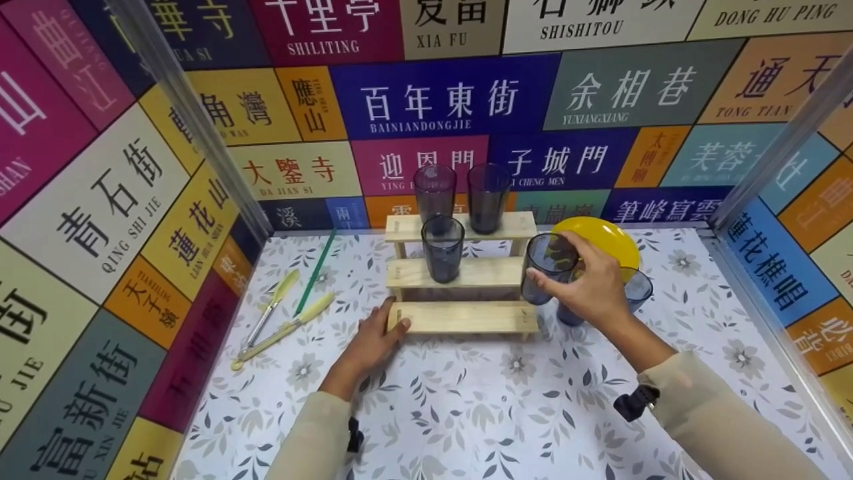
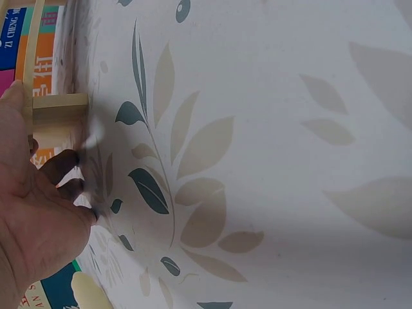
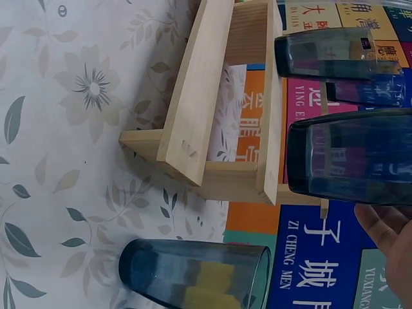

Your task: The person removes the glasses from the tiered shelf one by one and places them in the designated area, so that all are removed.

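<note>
Left hand (image 1: pixel 376 335) pinches the three-tier wooden stand (image 1: pixel 466 317), apparently to steady it; right hand (image 1: pixel 596 283) grips a tinted glass tumbler (image 1: pixel 545 257) near the middle tier (image 1: pixel 490 272), probably leaving its base (image 3: pixel 297 158) unobstructed

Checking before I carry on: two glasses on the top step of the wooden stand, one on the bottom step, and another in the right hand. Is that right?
Not quite: the single glass stands on the middle step, not the bottom step, as the head view shows. The rest is right: two glasses on the top step and another glass in the right hand.
</note>
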Motion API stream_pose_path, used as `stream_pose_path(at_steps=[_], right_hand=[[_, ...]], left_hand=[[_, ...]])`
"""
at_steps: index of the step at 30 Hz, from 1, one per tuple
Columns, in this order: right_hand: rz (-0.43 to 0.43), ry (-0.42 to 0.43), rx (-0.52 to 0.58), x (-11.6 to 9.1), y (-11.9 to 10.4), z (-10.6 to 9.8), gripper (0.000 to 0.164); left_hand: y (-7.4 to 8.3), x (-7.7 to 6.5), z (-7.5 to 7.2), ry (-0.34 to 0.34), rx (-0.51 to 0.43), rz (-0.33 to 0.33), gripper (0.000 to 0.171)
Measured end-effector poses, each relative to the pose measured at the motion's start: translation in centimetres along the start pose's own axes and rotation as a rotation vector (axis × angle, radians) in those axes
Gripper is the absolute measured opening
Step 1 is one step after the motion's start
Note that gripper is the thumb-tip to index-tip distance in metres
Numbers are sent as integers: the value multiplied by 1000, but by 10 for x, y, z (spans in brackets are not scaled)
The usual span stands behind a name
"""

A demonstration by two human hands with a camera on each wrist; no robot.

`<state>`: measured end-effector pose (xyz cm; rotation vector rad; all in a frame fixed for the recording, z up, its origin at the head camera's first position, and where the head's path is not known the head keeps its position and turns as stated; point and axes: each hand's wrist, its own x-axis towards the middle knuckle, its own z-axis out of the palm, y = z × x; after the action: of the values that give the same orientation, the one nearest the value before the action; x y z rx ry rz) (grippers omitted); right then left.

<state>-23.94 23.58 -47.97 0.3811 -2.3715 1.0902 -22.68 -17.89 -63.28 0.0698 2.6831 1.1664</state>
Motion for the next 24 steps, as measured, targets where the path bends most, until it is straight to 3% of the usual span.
stream_pose_path(at_steps=[12,18,24], right_hand=[[-32,-1,-55,-18,10,-13,82],[-22,-5,-76,-28,15,-22,81],[-12,-28,-90,-40,22,-28,79]], left_hand=[[2,0,-1,0,-8,13,83],[3,-1,-2,-11,-14,-19,84],[3,-1,-1,7,0,19,81]])
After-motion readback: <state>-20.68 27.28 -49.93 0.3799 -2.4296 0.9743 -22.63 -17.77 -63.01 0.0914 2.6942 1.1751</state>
